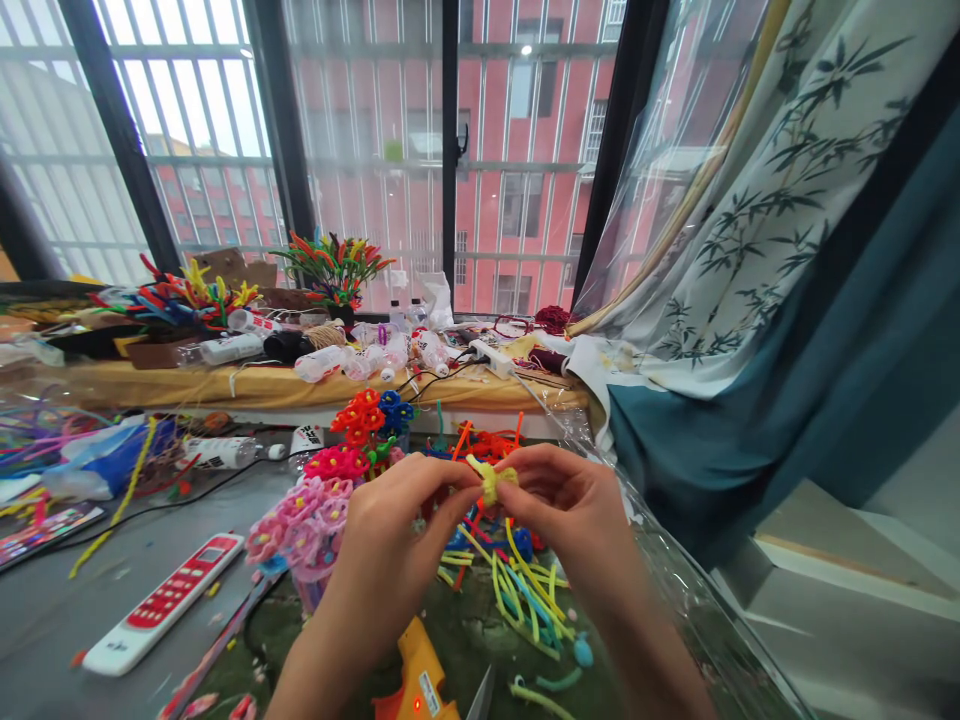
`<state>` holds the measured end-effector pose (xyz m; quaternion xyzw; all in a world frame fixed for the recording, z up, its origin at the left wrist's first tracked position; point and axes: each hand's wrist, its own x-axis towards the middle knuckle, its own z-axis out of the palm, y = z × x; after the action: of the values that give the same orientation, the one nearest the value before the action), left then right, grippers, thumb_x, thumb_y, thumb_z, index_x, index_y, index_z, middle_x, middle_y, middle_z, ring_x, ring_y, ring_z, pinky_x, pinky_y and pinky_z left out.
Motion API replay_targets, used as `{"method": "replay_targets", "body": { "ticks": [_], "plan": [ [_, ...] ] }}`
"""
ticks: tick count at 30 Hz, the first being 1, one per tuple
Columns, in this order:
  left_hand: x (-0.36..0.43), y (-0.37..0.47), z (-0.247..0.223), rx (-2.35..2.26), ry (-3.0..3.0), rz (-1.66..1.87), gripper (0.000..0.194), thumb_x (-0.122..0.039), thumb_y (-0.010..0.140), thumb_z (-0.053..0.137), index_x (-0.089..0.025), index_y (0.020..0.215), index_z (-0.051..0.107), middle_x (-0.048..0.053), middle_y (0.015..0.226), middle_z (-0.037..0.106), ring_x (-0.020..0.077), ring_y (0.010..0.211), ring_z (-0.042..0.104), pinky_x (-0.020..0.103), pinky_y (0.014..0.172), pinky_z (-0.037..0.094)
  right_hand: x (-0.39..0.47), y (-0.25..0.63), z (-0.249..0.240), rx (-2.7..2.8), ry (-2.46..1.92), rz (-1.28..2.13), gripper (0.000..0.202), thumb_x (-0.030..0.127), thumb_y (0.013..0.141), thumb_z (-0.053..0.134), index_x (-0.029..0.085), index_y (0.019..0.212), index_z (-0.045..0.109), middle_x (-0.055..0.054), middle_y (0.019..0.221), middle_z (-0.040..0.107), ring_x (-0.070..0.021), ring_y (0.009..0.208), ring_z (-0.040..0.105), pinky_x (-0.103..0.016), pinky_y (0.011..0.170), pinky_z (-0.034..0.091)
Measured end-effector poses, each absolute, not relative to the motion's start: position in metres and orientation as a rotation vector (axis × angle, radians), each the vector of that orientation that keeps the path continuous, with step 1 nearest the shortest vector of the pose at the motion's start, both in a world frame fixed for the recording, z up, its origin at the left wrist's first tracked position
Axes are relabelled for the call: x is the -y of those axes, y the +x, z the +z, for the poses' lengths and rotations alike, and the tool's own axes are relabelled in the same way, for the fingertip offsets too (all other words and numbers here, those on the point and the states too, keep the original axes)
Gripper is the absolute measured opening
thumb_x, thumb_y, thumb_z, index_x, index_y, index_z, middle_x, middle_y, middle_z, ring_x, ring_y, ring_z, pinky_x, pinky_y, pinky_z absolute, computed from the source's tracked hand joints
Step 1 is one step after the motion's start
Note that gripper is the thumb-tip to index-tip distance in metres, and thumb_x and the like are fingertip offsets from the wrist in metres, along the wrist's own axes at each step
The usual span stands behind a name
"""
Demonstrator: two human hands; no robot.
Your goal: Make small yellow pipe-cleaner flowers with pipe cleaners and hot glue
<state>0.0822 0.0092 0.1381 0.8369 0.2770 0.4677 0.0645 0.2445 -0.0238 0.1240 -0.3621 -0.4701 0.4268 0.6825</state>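
Both hands meet near the middle of the head view around a small pale yellow fuzzy piece (491,482), which looks like bent pipe cleaner. My left hand (412,505) pinches its left side between thumb and fingertips. From the other side, my right hand (566,495) holds it with thumb and index finger. Below the hands lie loose yellow and light blue pipe cleaners (525,590). An orange glue gun (421,670) rests beneath my left wrist, and a scissor blade (481,695) points up beside it.
Pink fuzzy flowers (311,525) stand left of my left hand, with red flowers (360,415) behind. A white-and-red remote (165,605) lies on the left. Plastic bottles (322,362) and a power strip (491,358) sit on the windowsill. A teal curtain (720,450) hangs at right.
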Motion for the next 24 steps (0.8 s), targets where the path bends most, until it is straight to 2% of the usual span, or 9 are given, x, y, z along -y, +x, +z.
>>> {"method": "replay_targets", "body": {
  "ticks": [5,8,11,16,18,21,24],
  "plan": [
    [-0.011,0.083,0.130,-0.601,2.798,1.584,0.009,-0.006,0.091,0.057,-0.014,0.090,0.062,0.003,0.078,0.065,0.0124,0.070,0.054,0.022,0.066,0.043,0.022,0.245,0.121,1.099,-0.822,0.962,0.018,0.026,0.064,0.086,0.020,0.078,0.077,-0.001,0.062,0.075,-0.0147,0.055,0.072,-0.019,0.052,0.055],
    [-0.012,0.086,0.127,-0.573,2.767,1.657,0.011,-0.004,0.091,0.056,-0.014,0.093,0.060,0.002,0.079,0.064,0.0120,0.071,0.052,0.021,0.067,0.044,0.022,0.246,0.119,1.080,-0.788,0.966,0.014,0.026,0.065,0.086,0.020,0.073,0.076,0.000,0.062,0.075,-0.0145,0.054,0.071,-0.021,0.054,0.056],
    [-0.012,0.089,0.126,-0.609,2.701,1.681,0.011,-0.005,0.090,0.058,-0.015,0.092,0.060,0.001,0.078,0.065,0.0116,0.070,0.053,0.022,0.067,0.044,0.021,0.247,0.119,1.075,-0.748,0.969,0.012,0.023,0.069,0.083,0.022,0.078,0.077,0.002,0.063,0.074,-0.0118,0.055,0.070,-0.020,0.058,0.057],
    [-0.013,0.090,0.126,-0.501,2.750,1.683,0.013,-0.002,0.089,0.060,-0.013,0.097,0.062,0.003,0.081,0.066,0.0116,0.073,0.056,0.022,0.071,0.046,0.020,0.251,0.118,1.078,-0.720,1.083,0.032,0.022,0.069,0.085,0.024,0.099,0.075,0.004,0.066,0.075,-0.0105,0.060,0.070,-0.020,0.064,0.059],
    [-0.014,0.089,0.126,-0.472,2.767,1.731,0.013,-0.001,0.088,0.060,-0.011,0.097,0.061,0.004,0.082,0.067,0.0120,0.074,0.057,0.022,0.072,0.047,0.019,0.252,0.118,1.055,-0.739,1.155,0.033,0.025,0.066,0.087,0.020,0.095,0.075,0.002,0.064,0.075,-0.0118,0.058,0.070,-0.020,0.060,0.059],
    [-0.015,0.089,0.124,-0.466,2.790,1.772,0.013,0.000,0.088,0.060,-0.010,0.096,0.061,0.006,0.082,0.067,0.0127,0.074,0.057,0.023,0.072,0.047,0.019,0.251,0.118,1.006,-0.778,1.203,0.027,0.031,0.063,0.089,0.016,0.079,0.073,-0.002,0.061,0.075,-0.0135,0.054,0.070,-0.020,0.052,0.056],
    [-0.016,0.089,0.123,-0.464,2.808,1.777,0.015,0.000,0.087,0.061,-0.010,0.098,0.061,0.007,0.083,0.068,0.0133,0.076,0.058,0.023,0.073,0.048,0.019,0.248,0.119,0.967,-0.766,1.199,0.027,0.033,0.062,0.090,0.016,0.073,0.071,-0.002,0.061,0.075,-0.0139,0.054,0.070,-0.020,0.052,0.057]
  ]
}}
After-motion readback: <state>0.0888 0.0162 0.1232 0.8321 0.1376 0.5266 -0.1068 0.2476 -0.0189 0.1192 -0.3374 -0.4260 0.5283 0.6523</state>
